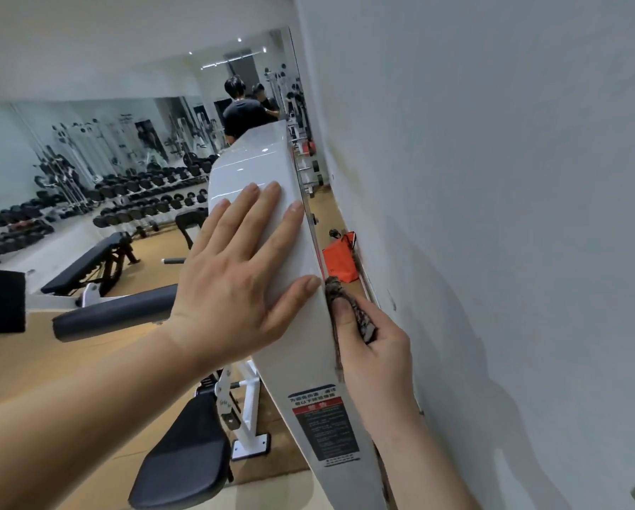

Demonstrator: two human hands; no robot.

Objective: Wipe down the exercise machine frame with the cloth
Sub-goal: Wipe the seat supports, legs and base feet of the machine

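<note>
Beside the white wall (492, 178): glossy white exercise-machine frame panel (257, 160). Left hand (235, 281) lay flat on its face, fingers straight. Right hand (374, 347) gripped a dark mottled cloth (335, 290) against its rear edge.

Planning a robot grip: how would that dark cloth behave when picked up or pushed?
Probably floppy: the cloth bunches and folds under the right hand. Likely light, since the fingers alone seem to hold it. It may slide readily along the glossy white panel.

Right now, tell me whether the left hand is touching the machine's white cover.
Touching. The head view shows the left hand lying flat, fingers straight, on the white cover.
</note>
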